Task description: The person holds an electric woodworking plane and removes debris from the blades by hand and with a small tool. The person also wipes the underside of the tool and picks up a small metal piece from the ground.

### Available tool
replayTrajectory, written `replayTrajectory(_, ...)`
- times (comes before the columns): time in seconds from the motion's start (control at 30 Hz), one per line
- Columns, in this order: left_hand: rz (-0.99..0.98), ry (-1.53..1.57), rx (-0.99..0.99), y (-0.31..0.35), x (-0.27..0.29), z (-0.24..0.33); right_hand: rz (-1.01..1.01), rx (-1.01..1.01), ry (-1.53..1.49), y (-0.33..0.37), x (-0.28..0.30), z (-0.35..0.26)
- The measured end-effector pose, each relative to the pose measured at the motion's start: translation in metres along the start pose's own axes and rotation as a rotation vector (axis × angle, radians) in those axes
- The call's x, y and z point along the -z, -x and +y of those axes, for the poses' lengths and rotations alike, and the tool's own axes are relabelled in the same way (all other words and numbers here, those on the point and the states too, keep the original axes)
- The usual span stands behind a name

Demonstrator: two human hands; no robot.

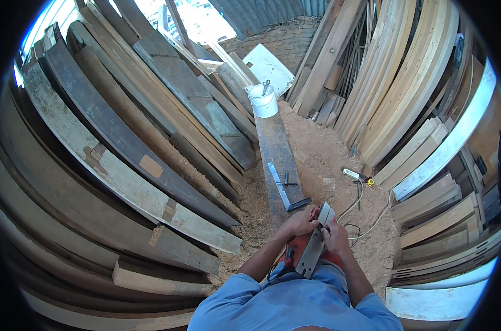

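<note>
A red electric hand planer (311, 251) rests in my lap against the blue shirt, its grey metal sole turned up. My left hand (303, 222) is closed on its left side, near the gap across the sole. On the opposite side, my right hand (334, 236) grips the edge by the same gap. Whether the fingers also pinch a small part there is hidden. Just beyond the hands, a try square (280, 187) with a dark stock lies on a worn plank bench (271, 135). Beside its blade sits a small dark metal tool (287, 179).
A white bucket (263, 102) holding a metal tool stands at the bench's far end. A white power strip (351, 173) with a yellow plug (370, 182) and cords lies on the dusty floor (322, 149). Boards (123, 160) lean at left; lighter timber (396, 71) stands at right.
</note>
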State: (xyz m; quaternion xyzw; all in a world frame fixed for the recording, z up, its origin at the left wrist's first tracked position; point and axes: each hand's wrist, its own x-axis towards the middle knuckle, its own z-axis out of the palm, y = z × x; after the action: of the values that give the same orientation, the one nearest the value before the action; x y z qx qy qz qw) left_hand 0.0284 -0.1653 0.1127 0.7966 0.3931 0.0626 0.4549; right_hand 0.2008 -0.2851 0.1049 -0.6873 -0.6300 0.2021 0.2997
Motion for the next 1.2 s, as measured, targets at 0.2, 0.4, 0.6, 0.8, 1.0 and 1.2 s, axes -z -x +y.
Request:
replayTrajectory(0.2, 0.003, -0.002, 0.007, 0.004, 0.002, 0.001, -0.059, -0.039, -0.066, -0.002, 0.008, -0.007)
replayTrajectory(0.4, -0.007, -0.010, 0.019, 0.004, 0.005, 0.009, 0.028, 0.059, -0.052, 0.000, 0.001, 0.000)
replayTrajectory(0.6, 0.003, 0.002, 0.015, 0.003, 0.002, 0.005, 0.108, 0.127, -0.029, 0.002, -0.008, 0.009)
replayTrajectory(0.8, 0.008, 0.006, 0.020, 0.002, 0.002, 0.002, -0.029, -0.022, -0.100, 0.001, -0.001, 0.005)
replayTrajectory(1.0, -0.003, 0.011, 0.033, 0.003, 0.003, 0.003, -0.047, -0.057, -0.151, 0.001, 0.006, 0.002)
replayTrajectory(1.2, 0.008, -0.007, 0.008, 0.002, 0.001, 0.001, 0.035, 0.115, -0.147, 0.001, 0.004, 0.001)
